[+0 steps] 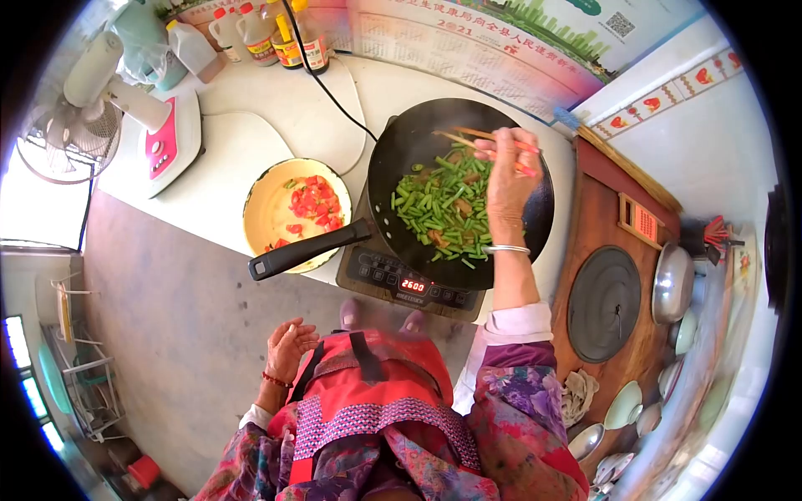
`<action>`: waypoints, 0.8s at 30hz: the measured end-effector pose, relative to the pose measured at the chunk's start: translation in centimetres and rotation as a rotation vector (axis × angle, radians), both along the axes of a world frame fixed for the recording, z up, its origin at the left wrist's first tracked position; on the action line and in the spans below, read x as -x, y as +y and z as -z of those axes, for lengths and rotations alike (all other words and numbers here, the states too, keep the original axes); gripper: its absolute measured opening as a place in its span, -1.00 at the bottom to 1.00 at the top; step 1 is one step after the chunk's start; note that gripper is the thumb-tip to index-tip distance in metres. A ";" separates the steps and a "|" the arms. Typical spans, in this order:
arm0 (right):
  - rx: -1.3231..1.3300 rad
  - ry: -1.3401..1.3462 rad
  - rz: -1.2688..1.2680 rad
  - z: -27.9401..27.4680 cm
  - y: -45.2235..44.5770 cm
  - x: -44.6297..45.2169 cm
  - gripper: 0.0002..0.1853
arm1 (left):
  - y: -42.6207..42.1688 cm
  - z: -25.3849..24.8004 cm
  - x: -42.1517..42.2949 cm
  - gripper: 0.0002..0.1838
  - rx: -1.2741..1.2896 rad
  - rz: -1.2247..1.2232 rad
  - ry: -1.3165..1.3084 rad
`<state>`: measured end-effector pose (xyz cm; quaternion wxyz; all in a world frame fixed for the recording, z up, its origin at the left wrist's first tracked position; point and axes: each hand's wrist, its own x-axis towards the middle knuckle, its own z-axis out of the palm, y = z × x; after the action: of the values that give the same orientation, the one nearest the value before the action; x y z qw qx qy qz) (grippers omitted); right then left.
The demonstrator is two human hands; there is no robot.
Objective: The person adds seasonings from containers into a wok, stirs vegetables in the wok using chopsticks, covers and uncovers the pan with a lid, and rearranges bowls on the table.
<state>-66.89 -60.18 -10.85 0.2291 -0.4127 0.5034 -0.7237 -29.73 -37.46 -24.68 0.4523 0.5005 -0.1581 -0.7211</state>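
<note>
My right hand (506, 179) is closed around a pair of chopsticks (456, 139) with red upper ends. It is over the right side of a black wok (409, 125), and the chopstick tips point left above the food. Chopped green beans (443, 200) with brownish pieces lie in the wok. The wok sits on an induction cooker (409, 286) whose display reads 2600. Near my waist, my left hand (290, 349) is empty, with its fingers loosely bent. A cream enamel bowl (266, 204) holding chopped tomatoes (314, 200) stands left of the wok, partly under its handle (309, 250).
Several bottles (255, 37) line the back of the white counter (234, 138), near a pink-and-white appliance (163, 150) and a fan (71, 129). A black cable (322, 83) hangs toward the wok. To the right are a round black lid (603, 305), a grater (642, 221) and bowls (623, 406).
</note>
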 end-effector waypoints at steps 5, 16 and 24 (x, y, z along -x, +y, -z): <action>-0.043 0.152 0.051 1.2 0.8 1.7 -0.82 | -0.1 0.0 0.1 -0.63 0.027 -0.027 0.002; -0.255 0.148 -0.182 -0.5 1.7 4.6 -0.84 | -0.2 0.3 0.3 -0.65 -0.001 -0.012 -0.010; -0.218 0.179 -0.169 0.5 3.1 7.6 -0.85 | -0.3 0.3 0.6 -0.65 -0.014 0.018 -0.008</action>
<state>-74.45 -57.13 -11.33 0.2870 -0.4891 0.5608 -0.6033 -30.33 -37.79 -25.02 0.4415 0.5052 -0.1593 -0.7242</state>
